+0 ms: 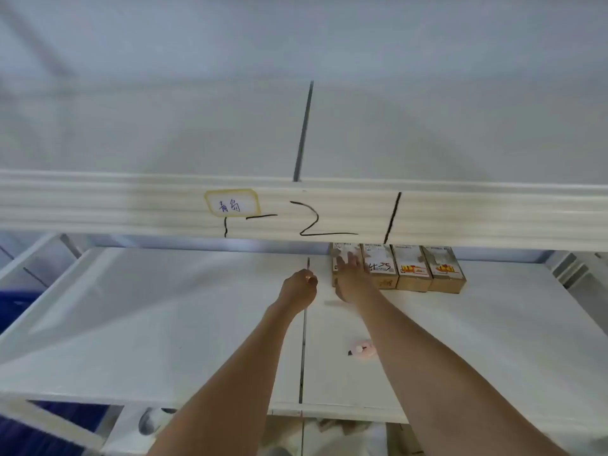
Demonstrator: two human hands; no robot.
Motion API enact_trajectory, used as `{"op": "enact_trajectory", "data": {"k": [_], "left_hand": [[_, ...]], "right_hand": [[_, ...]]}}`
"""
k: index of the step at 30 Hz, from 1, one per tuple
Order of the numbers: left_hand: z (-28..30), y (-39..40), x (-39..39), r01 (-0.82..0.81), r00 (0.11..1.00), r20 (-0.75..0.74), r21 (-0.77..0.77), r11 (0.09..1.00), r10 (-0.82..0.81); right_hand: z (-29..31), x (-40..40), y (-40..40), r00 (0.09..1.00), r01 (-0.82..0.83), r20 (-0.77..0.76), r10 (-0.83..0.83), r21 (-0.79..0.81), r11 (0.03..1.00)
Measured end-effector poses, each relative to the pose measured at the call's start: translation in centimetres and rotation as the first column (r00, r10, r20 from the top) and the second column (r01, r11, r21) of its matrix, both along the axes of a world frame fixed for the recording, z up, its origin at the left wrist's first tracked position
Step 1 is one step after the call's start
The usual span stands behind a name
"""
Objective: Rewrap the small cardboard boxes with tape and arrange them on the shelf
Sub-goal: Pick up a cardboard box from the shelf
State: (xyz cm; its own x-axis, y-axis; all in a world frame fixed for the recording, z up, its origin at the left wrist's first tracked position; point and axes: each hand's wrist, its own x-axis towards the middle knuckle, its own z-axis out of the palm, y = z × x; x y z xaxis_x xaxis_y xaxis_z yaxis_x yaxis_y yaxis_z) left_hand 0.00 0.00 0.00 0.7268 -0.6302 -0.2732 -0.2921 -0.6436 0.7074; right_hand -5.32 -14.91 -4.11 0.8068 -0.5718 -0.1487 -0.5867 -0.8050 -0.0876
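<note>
Several small cardboard boxes [413, 269] with printed labels stand side by side in a row at the back of the white shelf [164, 307]. My right hand [352, 278] lies flat with straight fingers on the leftmost box [336, 258] of the row. My left hand [301, 286] hovers just left of that box with its fingers curled; I cannot tell whether it holds anything. A small pink tape dispenser or cutter [362, 351] lies on the shelf beside my right forearm.
The front beam of the upper shelf [460, 215] crosses the view above the boxes, with a yellow-edged label [232, 203] and black marker lines. A blue crate [19, 304] sits at the far left below.
</note>
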Motion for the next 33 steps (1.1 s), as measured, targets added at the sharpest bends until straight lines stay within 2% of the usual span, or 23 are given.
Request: {"op": "enact_trajectory", "data": {"k": [4, 6, 8, 10, 14, 17, 19, 23, 25, 27, 28, 30, 31, 33], "left_hand": [[-1.4, -0.8, 0.9, 0.003, 0.999, -0.041, -0.012, 1.0, -0.003], [-2.1, -1.1, 1.1, -0.013, 0.996, -0.083, -0.019, 1.0, 0.012], [-2.8, -1.3, 1.5, -0.053, 0.986, -0.157, -0.043, 0.998, 0.046], [-3.3, -1.2, 1.9, -0.124, 0.959, -0.264, -0.072, 0.99, 0.101], [-3.3, -0.2, 1.8, -0.263, 0.853, -0.488, -0.099, 0.96, 0.184], [-4.0, 0.8, 1.8, -0.292, 0.785, -0.578, -0.028, 0.956, 0.223], [-4.3, 1.4, 1.6, -0.27, 0.775, -0.596, -0.014, 0.963, 0.209], [-4.1, 3.5, 1.2, -0.23, 0.772, -0.608, 0.001, 0.973, 0.183], [-3.9, 4.8, 1.3, -0.236, 0.767, -0.614, 0.0, 0.972, 0.186], [-3.7, 6.1, 1.6, -0.269, 0.76, -0.616, -0.004, 0.963, 0.21], [-3.5, 6.8, 1.8, -0.299, 0.752, -0.619, -0.016, 0.954, 0.225], [-3.4, 8.2, 2.1, -0.364, 0.718, -0.654, -0.061, 0.929, 0.238], [-3.5, 8.9, 2.3, -0.395, 0.689, -0.688, -0.091, 0.914, 0.23], [-3.8, 9.9, 2.7, -0.439, 0.614, -0.767, -0.138, 0.888, 0.184]], "right_hand": [[-1.1, 0.4, -1.3, 0.991, 0.075, -0.116, -0.071, 0.031, 0.997], [-1.8, 0.2, -1.2, 0.99, 0.049, -0.134, -0.047, 0.013, 0.999], [-2.1, -0.1, -0.6, 0.996, 0.001, -0.09, -0.003, -0.021, 1.0], [-2.1, -0.3, 0.6, 0.999, -0.032, -0.027, 0.033, 0.015, 0.999], [-2.0, -1.3, 4.2, 0.987, -0.094, 0.135, 0.09, 0.027, 0.995], [-0.9, -1.3, 5.9, 0.963, -0.031, 0.269, -0.004, 0.126, 0.992], [-0.4, -0.8, 6.3, 0.945, 0.028, 0.315, -0.088, 0.189, 0.982], [-0.6, -0.3, 7.0, 0.961, 0.196, 0.086, -0.263, 0.457, 0.868], [-1.0, -0.6, 7.6, 0.972, 0.204, 0.034, -0.234, 0.38, 0.902], [-1.2, -0.8, 8.1, 0.973, 0.2, 0.048, -0.225, 0.302, 0.932], [-1.2, -0.8, 8.2, 0.96, 0.225, 0.078, -0.268, 0.352, 0.909], [-0.6, -0.7, 8.8, 0.888, 0.28, 0.139, -0.439, 0.595, 0.753], [0.2, -0.7, 9.2, 0.837, 0.269, 0.15, -0.527, 0.726, 0.633], [1.8, -1.1, 10.3, 0.737, 0.18, 0.096, -0.669, 0.926, 0.332]]}}
